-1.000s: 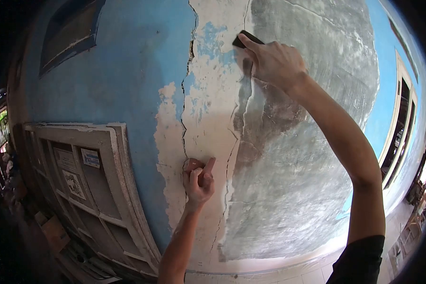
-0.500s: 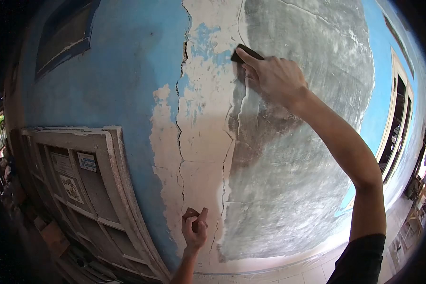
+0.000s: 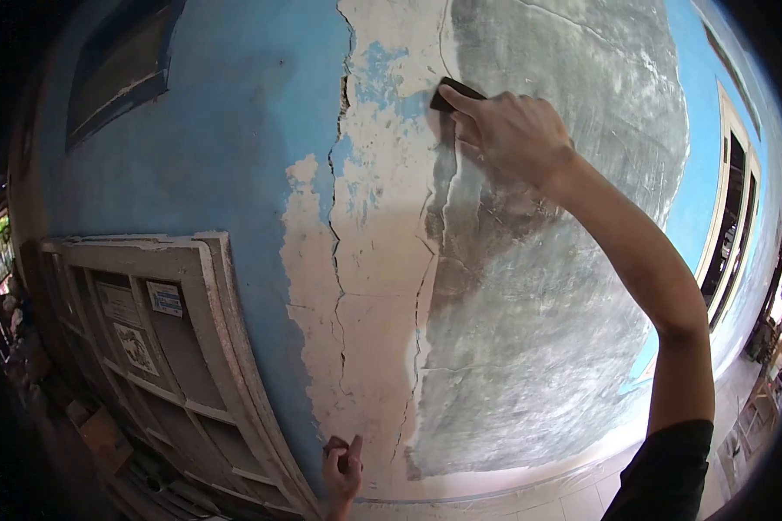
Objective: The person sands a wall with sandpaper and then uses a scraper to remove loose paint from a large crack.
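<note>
High on the wall, my right hand [image 3: 523, 137] is closed on a dark, flat scraper [image 3: 441, 99]. The scraper lies against the wall at the border between the pale plaster strip [image 3: 374, 252] and the grey skim-coated patch [image 3: 573, 260], beside a thin crack. Low down, near the foot of the pale strip, my left hand [image 3: 343, 479] is closed around a small brown flat piece [image 3: 336, 445]; its exact kind does not show. A jagged dark crack [image 3: 333, 217] runs down the pale strip, left of the right hand. The fingertips on the scraper are partly hidden.
An old framed panel [image 3: 148, 247] leans at lower left, with a cardboard box [image 3: 104, 434] beside it. Blue painted wall [image 3: 217, 130] surrounds a small dark window [image 3: 122, 74]. Another window [image 3: 728, 217] stands at right. Pale tiled floor [image 3: 573, 508] runs along the wall's base.
My left hand has dropped lower and slightly left with the brown piece. My right hand and scraper stay at nearly the same spot on the wall; the view has shifted slightly.
</note>
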`<state>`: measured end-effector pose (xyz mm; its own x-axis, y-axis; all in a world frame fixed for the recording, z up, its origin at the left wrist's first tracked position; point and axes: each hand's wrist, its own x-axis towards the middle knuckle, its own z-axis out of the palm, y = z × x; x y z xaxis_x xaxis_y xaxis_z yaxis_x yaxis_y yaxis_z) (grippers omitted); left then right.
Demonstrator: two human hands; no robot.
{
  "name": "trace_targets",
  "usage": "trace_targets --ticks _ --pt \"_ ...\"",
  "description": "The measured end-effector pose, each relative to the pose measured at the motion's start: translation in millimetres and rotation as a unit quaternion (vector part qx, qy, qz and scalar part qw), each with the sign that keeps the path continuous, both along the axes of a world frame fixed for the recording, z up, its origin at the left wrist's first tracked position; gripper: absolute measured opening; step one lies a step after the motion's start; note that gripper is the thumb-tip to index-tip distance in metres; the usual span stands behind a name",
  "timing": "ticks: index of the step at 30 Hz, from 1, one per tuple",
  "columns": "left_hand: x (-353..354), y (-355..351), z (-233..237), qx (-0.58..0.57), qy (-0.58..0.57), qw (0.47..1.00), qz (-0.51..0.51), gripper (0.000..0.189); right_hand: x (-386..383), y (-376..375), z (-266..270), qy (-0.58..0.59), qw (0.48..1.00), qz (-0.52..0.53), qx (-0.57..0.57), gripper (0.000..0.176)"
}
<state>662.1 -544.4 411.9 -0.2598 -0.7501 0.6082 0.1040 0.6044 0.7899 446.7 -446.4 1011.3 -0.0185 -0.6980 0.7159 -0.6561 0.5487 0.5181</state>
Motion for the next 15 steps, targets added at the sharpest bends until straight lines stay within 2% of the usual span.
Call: trace_targets --ticks 2,4,7,10,11,13,15 --pt "-2 0 -16 -0.03 -0.009 0.999 0.034 0.027 -1 -3 6 0.013 1.0 0.025 -0.012 0.045" --pt "4 17 5 -0.073 -0.063 0.989 0.108 0.03 -11 -4 5 0.022 0.999 0.044 -0.015 0.045" --pt "6 11 -14 -0.086 -0.121 0.985 0.086 0.025 -22 -2 5 0.032 0.998 0.05 -0.015 0.045" --pt "5 16 -25 0.079 -0.065 0.995 -0.002 0.027 -15 1 12 0.023 1.0 0.013 -0.003 0.044" --pt "0 20 -25 0.095 -0.048 0.994 -0.026 0.029 -11 -6 15 0.017 1.0 0.005 -0.003 0.044" --pt "-6 34 6 0.13 -0.015 0.989 -0.068 0.031 -10 -6 13 0.015 1.0 0.008 0.003 0.042" --pt "-3 29 -1 0.006 -0.053 0.999 0.012 0.031 -6 2 14 0.029 0.999 0.033 0.014 0.04"
